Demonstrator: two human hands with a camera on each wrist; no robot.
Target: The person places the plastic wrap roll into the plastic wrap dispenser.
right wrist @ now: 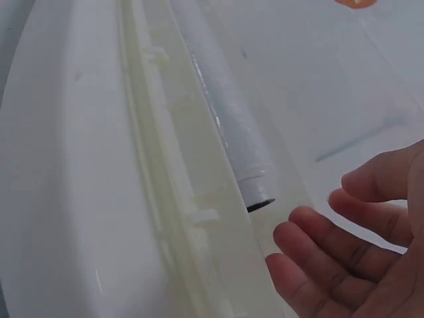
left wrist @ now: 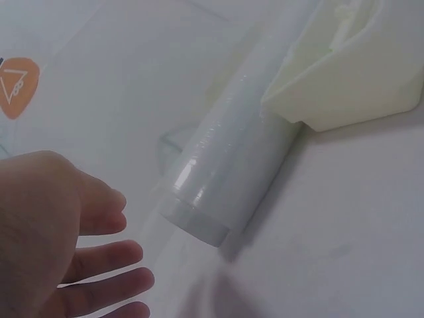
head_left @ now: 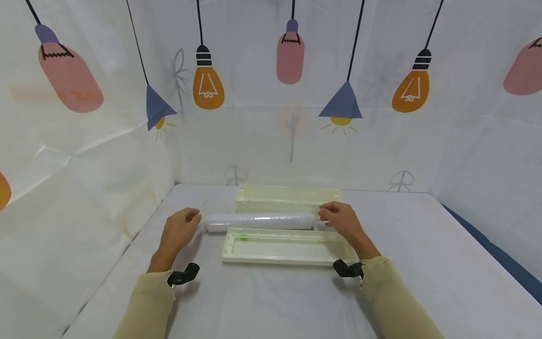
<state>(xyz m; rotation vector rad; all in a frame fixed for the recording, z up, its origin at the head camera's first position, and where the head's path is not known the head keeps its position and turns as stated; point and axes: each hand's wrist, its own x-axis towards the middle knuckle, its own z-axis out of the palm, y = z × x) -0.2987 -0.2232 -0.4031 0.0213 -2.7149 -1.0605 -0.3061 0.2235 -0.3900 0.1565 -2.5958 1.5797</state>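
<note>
A roll of clear plastic wrap (head_left: 260, 221) lies lengthwise across the table between the two hands. My left hand (head_left: 181, 230) is just off the roll's left end, its fingers loosely bent. In the left wrist view those fingers (left wrist: 109, 260) hold nothing, and a gap separates them from the roll (left wrist: 225, 159). Beyond the roll's right end is my right hand (head_left: 344, 220), fingers relaxed and holding nothing. In the right wrist view, the fingers (right wrist: 331, 245) are near the roll's dark-rimmed end (right wrist: 228, 126). A shallow cream lid-like tray (head_left: 292, 250) lies in front of the roll.
A long cream box (head_left: 292, 194) stands behind the roll, its right end partly behind the right hand. A small green mark (head_left: 243, 238) shows on the front tray. White sheeting (head_left: 262, 136) printed with lamps rises behind the white table (head_left: 271, 301).
</note>
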